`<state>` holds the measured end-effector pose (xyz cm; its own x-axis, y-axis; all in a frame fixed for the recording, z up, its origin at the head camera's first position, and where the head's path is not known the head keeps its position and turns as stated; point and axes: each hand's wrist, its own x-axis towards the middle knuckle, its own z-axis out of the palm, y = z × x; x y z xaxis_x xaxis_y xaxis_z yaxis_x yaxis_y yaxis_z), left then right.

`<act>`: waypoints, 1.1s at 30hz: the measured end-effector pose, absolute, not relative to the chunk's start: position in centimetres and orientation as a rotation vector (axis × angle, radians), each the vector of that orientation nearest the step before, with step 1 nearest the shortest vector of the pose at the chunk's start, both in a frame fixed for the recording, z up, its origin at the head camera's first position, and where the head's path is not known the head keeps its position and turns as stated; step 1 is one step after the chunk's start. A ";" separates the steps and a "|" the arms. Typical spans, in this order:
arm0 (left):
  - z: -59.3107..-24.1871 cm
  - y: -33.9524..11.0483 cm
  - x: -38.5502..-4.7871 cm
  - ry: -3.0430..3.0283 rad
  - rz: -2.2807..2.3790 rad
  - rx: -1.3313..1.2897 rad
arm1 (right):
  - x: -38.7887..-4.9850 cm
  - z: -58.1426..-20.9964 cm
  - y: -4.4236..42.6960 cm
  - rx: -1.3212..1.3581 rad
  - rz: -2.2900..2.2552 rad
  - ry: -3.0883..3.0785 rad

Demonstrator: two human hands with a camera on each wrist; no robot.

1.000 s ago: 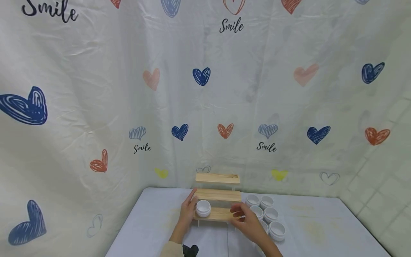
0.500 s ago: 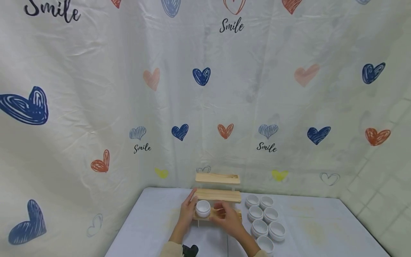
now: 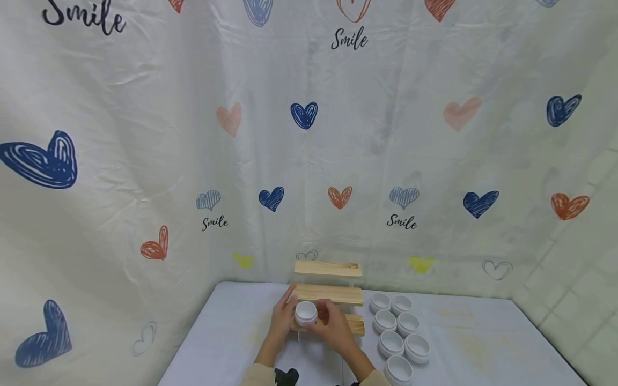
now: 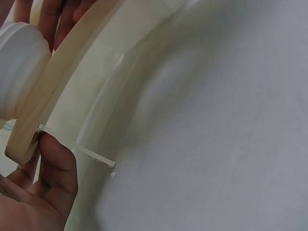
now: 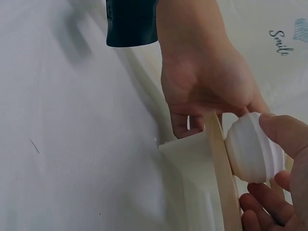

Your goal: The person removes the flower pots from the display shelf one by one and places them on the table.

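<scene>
A small round white jar (image 3: pixel 306 312) stands at the left end of the lowest board of a three-tier wooden display rack (image 3: pixel 328 293). With thumb and fingers my right hand (image 3: pixel 336 328) grips this jar from its right side; in the right wrist view the thumb lies on the upper edge of the jar (image 5: pixel 252 149). My left hand (image 3: pixel 281 320) holds the rack's left end, its fingers curled around the board (image 4: pixel 65 72) and its clear support in the left wrist view. The jar's base rests against the board.
Several more white jars (image 3: pixel 391 343) stand in two columns on the white-covered table (image 3: pixel 463 343), right of the rack. A white cloth (image 3: pixel 357 150) printed with hearts hangs close behind. A dark heart shape (image 3: pixel 287 376) shows at the front of the table.
My right hand has moved left along the lowest board from its right end and has taken hold of the jar. The left hand has stayed at the rack's left end.
</scene>
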<state>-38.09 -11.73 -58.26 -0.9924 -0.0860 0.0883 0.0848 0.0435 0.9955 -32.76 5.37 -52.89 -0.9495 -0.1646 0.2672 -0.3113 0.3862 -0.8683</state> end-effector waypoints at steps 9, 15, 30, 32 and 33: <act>-58.1 -11.8 -38.0 -2.176 -2.102 -0.006 | -32.9 -52.9 4.5 0.369 1.546 -2.531; -58.3 -11.8 -38.0 -2.173 -2.093 -0.015 | -33.2 -53.3 4.5 0.356 1.514 -2.534; -57.9 -11.9 -37.8 -2.201 -2.055 -0.007 | -31.9 -54.0 6.1 0.402 1.558 -2.448; -57.9 -11.9 -37.8 -2.204 -2.051 -0.009 | -31.5 -53.9 6.3 0.388 1.538 -2.452; -57.8 -11.8 -37.8 -2.204 -2.051 -0.008 | -31.2 -53.8 6.5 0.388 1.539 -2.448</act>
